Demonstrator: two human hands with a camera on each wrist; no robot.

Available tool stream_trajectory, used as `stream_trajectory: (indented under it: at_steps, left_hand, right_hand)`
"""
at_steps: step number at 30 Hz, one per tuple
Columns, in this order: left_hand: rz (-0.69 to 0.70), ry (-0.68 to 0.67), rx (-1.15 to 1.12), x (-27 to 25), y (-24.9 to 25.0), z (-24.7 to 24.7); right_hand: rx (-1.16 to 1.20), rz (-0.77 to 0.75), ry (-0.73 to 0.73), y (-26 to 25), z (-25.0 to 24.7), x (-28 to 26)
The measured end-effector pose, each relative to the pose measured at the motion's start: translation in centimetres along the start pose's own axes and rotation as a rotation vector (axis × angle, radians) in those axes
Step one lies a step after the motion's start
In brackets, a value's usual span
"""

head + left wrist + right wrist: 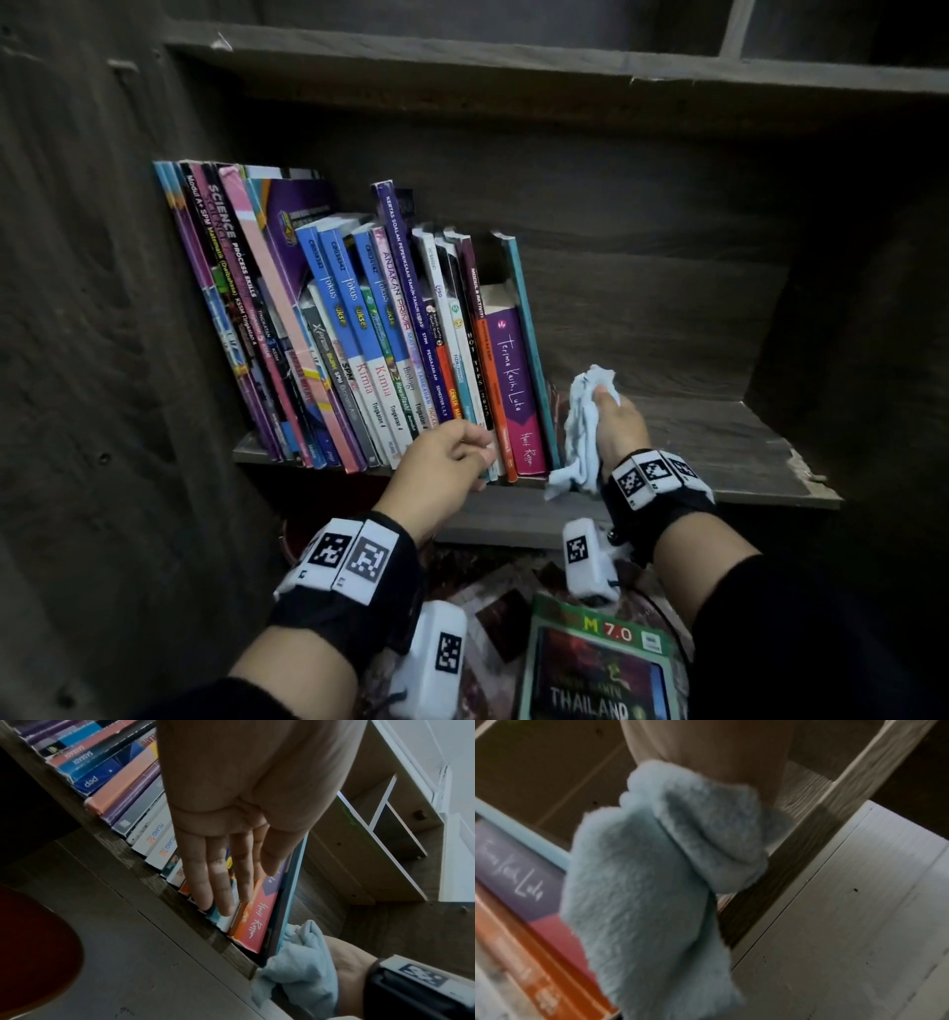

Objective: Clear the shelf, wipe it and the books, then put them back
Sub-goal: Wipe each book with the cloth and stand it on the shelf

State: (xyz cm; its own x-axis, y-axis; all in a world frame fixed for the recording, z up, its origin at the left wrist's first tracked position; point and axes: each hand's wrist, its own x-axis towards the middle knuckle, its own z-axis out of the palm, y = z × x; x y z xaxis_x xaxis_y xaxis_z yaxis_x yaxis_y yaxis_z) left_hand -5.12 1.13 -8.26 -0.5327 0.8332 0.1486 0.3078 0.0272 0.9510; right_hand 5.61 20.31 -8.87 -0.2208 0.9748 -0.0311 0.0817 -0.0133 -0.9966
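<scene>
Two hands worked at a dark wooden shelf (719,442), where a row of books (359,329) leaned leftward across its left half. Left of centre, the left hand (441,462) lay with straight fingers (218,882) against the lower spines near the purple book (516,390). Just right of the row's last thin teal book (529,334), the right hand (619,426) clutched a bunched light-blue cloth (580,431) at the shelf's front edge.

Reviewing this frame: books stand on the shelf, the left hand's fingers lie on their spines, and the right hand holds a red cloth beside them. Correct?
Not quite: the cloth in the right hand is light blue, not red, as the head view shows. The rest holds: books on the shelf, left hand on their spines.
</scene>
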Motion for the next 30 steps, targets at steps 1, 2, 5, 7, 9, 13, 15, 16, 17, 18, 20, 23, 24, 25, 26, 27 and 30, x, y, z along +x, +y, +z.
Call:
stream_trajectory:
  at_steps: [1,2,5,7,9,13,15,16,17,18,20,23,24,25,26,27,30]
  left_hand:
    - [-0.003,-0.005,0.018,-0.1,-0.1,0.1]
    - [-0.007,-0.012,0.034,-0.2,-0.2,0.3]
    - [-0.007,-0.038,0.085,-0.5,-0.5,0.9]
    - [-0.015,-0.065,0.1,-0.7,-0.8,1.4]
    - [-0.037,-0.099,0.113,-0.9,-0.9,1.9]
    - [-0.051,-0.135,0.14,-1.2,-1.1,2.8]
    - [-0.044,-0.13,0.111,-1.2,-1.0,3.1]
    - [-0.039,-0.12,0.075,-1.1,-0.9,3.2]
    - [-0.032,-0.102,0.042,-1.0,-0.8,3.2]
    - [-0.019,-0.079,0.025,-0.9,-0.7,3.2]
    - [0.009,-0.02,0.047,-0.8,-0.4,3.0]
    - [0.025,0.019,0.046,-0.8,-0.2,2.4]
    - [0.016,0.021,0.035,-0.8,-0.2,2.2]
    - [0.003,0.023,0.028,-0.7,-0.2,1.9]
    - [-0.007,0.025,0.027,-0.6,-0.1,1.6]
    - [-0.008,0.027,0.03,-0.5,-0.2,1.2]
    - [0.02,0.031,0.052,-0.4,0.2,0.2]
  right_hand:
    - [0.0,0.006,0.005,-0.1,-0.6,-0.2]
    - [-0.003,0.018,0.0,0.0,-1.3,-0.3]
    - [0.028,0.044,-0.07,0.5,-3.6,-0.8]
    - [0.071,0.066,-0.103,1.4,-5.0,-1.3]
    - [0.089,0.063,-0.138,2.2,-6.0,-1.8]
    - [0.119,0.077,-0.122,2.9,-7.2,-1.9]
    - [0.073,0.04,-0.075,2.7,-7.1,-1.5]
    - [0.047,0.016,-0.055,2.4,-6.9,-1.3]
    - [0.026,0.007,-0.027,2.1,-6.6,-1.1]
    - [0.0,0.002,-0.015,1.5,-6.4,-1.0]
    - [-0.099,0.006,-0.016,0.7,-5.8,-0.2]
    - [-0.2,0.04,-0.048,-0.9,-4.6,0.5]
    - [-0.222,0.054,-0.066,-1.2,-4.1,0.7]
    - [-0.239,0.073,-0.086,-1.4,-3.5,0.9]
    - [-0.256,0.071,-0.104,-1.5,-2.7,1.0]
    - [-0.273,0.069,-0.128,-1.5,-1.4,0.9]
    - [-0.225,0.044,-0.23,-0.2,1.8,2.2]
